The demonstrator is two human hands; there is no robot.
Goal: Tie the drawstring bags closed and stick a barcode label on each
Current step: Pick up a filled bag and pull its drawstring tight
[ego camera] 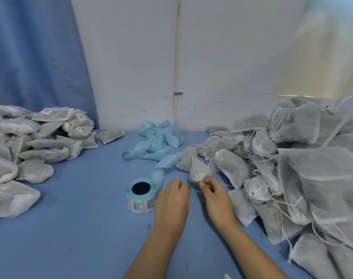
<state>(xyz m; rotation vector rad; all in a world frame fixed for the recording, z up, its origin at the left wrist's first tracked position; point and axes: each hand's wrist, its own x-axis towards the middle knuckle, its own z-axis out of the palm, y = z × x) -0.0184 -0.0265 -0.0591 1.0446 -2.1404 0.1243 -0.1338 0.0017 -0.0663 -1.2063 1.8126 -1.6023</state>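
1. Head view: the bag [198, 171] sat on the blue worktop [81, 228], its neck toward both hands.
2. The right hand [216, 195] pinched the gathered neck with curled fingers.
3. The left hand [172, 200] fingers, curled, pinched the drawstring [194, 190].
4. The label roll [141, 195] lay just beside the left hand.
5. 1 untied pile [312, 168] lay at right, 1 labelled pile [41, 141] at left.
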